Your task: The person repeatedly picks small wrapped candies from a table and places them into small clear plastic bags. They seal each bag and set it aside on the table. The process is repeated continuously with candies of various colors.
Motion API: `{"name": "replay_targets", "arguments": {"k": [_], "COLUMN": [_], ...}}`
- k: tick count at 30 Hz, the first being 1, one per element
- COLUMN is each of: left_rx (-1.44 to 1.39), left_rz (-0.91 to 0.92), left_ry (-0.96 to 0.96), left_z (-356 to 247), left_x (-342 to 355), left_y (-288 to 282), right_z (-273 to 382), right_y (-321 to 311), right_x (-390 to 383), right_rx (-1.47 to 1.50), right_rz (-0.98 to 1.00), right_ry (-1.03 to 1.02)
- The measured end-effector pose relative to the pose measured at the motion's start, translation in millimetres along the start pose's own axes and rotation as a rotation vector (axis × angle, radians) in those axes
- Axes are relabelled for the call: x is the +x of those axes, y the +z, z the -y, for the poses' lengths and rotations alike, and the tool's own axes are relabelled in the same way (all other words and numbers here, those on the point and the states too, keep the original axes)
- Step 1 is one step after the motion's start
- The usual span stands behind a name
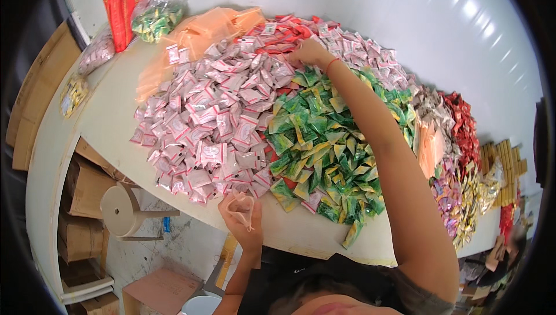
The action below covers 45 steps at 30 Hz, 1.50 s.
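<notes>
At the near edge of the table, my left hand (236,233) is closed around a small peach sheer bag (241,209) whose mouth gapes upward. My right arm stretches across the piles, and my right hand (311,53) is at the far side among red packets (281,41). Its fingers are bent down into the heap; whatever they grip is hidden. Pink-and-white packets (211,106) form a big heap left of centre. Beside them, under my right forearm, spreads a heap of green-and-yellow packets (321,147).
Peach sheer bags (202,28) lie in a stack at the back left, with another bunch (428,150) at the right. A red bag (123,8) and a clear bag of green packets (157,21) stand behind. Cardboard boxes (87,190) and a stool (124,211) are below left.
</notes>
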<state>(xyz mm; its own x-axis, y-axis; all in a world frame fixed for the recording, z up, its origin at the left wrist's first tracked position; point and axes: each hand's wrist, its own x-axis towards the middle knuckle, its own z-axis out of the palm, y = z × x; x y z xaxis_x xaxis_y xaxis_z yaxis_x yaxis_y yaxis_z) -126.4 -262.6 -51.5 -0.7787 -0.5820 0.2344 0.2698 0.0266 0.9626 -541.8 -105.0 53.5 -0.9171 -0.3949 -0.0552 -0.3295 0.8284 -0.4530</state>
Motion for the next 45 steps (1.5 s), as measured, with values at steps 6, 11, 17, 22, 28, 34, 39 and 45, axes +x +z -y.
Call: {"name": "replay_targets", "arguments": {"k": [6, 11, 17, 22, 28, 34, 39, 45], "left_rx": [0.022, -0.005, 0.010, 0.066, 0.269, 0.187, 0.138, 0.058], "left_rz": [0.015, 0.009, 0.026, -0.049, -0.001, 0.198, 0.458, 0.692], "left_ry": [-0.076, -0.050, -0.021, 0.069, 0.376, 0.540, 0.378, 0.279], "left_z": [-2, 2, 0, -4, -18, -49, -83, -77], "left_x": [-1, -2, -1, -4, -27, -58, -77, -125], "left_y": [0, -1, 3, 7, 10, 55, 95, 133], "right_z": [-72, -138, -179, -128, -123, -128, -43, -4], "right_y": [-84, -107, -82, -118, -85, -92, -100, -43], "right_x": [-19, -46, -69, -143, -199, -232, -355, -504], "right_rx": [0.612, -0.013, -0.071, 0.503, 0.083, 0.127, 0.860, 1.191], "right_rz": [-0.375, -0.362, -0.731, -0.642, -0.344, -0.428, -0.393, -0.309], "right_ry": [0.097, 0.178, 0.137, 0.225, 0.252, 0.278, 0.055, -0.273]}}
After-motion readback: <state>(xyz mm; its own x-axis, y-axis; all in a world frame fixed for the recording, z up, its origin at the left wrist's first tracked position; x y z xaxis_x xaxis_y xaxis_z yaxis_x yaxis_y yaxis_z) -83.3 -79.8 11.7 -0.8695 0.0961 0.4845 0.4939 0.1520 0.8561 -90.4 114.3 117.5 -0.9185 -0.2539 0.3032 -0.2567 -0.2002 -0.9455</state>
